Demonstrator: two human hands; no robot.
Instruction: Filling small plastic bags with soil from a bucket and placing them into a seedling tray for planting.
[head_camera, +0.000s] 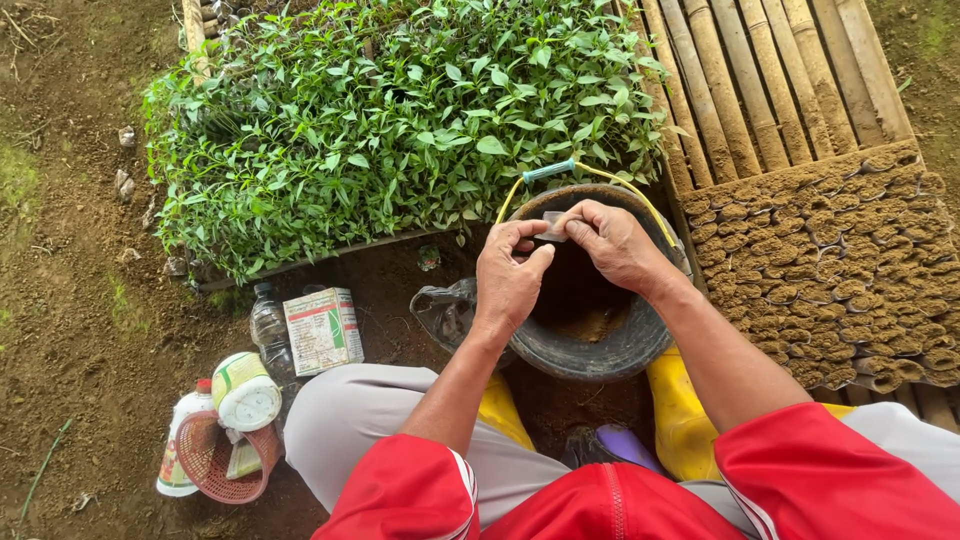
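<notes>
Above the black bucket (585, 335) between the yellow boots, the left hand (508, 280) and right hand (612, 240) both pinched a small clear sleeve (553, 226), with green seedlings (400, 120) massed beyond.

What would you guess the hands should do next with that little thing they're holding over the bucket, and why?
Probably spread the small clear bag open: both the left hand and right hand pinch it above the black bucket of soil, and filled soil pots sit alongside.
</notes>
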